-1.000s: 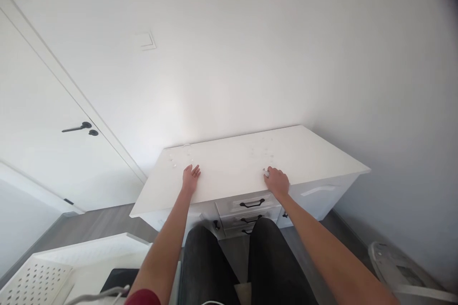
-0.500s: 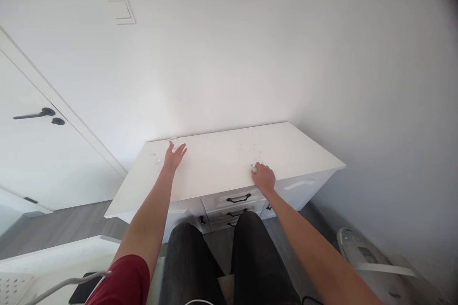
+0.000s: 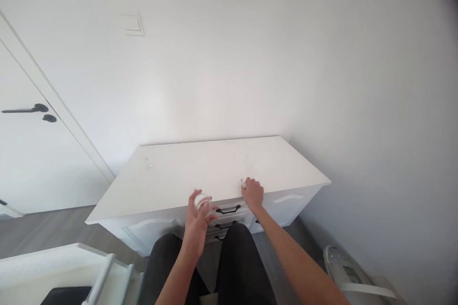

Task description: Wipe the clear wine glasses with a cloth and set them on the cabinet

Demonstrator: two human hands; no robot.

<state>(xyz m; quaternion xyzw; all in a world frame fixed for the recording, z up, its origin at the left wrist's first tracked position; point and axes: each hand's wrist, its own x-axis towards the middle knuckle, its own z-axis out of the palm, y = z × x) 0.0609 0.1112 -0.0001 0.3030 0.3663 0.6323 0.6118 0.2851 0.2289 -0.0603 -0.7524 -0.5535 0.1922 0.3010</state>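
Hands at white dresser (image 3: pixel 171 181), frame centre.
Your left hand (image 3: pixel 198 219) grips a clear glass (image 3: pixel 203 202); your right hand (image 3: pixel 253 194) closes on something small, unclear.

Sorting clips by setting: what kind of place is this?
Probably a room in a home: a white dresser with black drawer handles, a white door with a lever handle, grey wood flooring.

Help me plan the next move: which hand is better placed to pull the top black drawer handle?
Probably the right hand: it rests at the cabinet top's front edge, near the handle. The left hand holds a small clear glass.
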